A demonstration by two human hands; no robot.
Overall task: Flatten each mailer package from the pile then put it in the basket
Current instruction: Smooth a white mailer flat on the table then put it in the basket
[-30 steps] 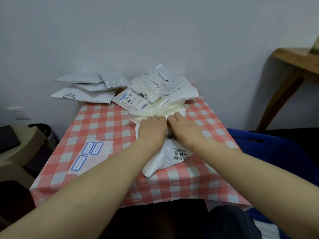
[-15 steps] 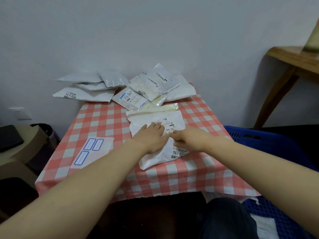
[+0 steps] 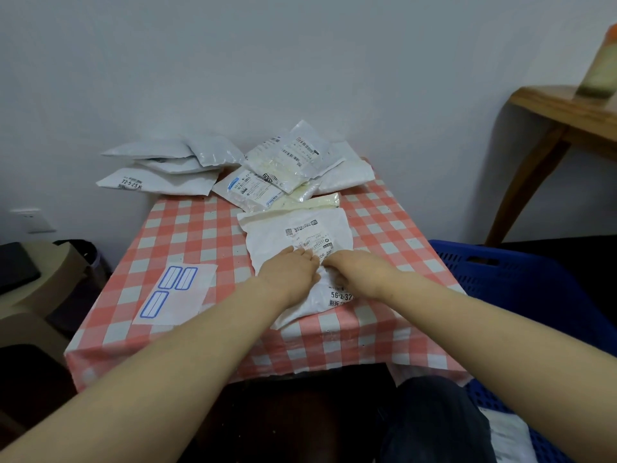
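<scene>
While you pressed down with both hands, the items stood as follows.

Item one: a white mailer package, lying on the red-and-white checked surface right of centre, printed label up. Your left hand lay palm-down on its middle, fingers straight and together, gripping nothing. Your right hand lay flat beside it on the same package, fingertips nearly meeting those of the left.

Item two: the pile of mailers at the far edge of the surface, its nearest cream package just beyond the one you pressed.

Item three: a further stack of white mailers at the far left corner.

Item four: a white sheet with blue-outlined boxes, flat on the surface to your left.

Item five: the blue basket, on your right beside the surface and lower than it, with a white package in its near end.
</scene>
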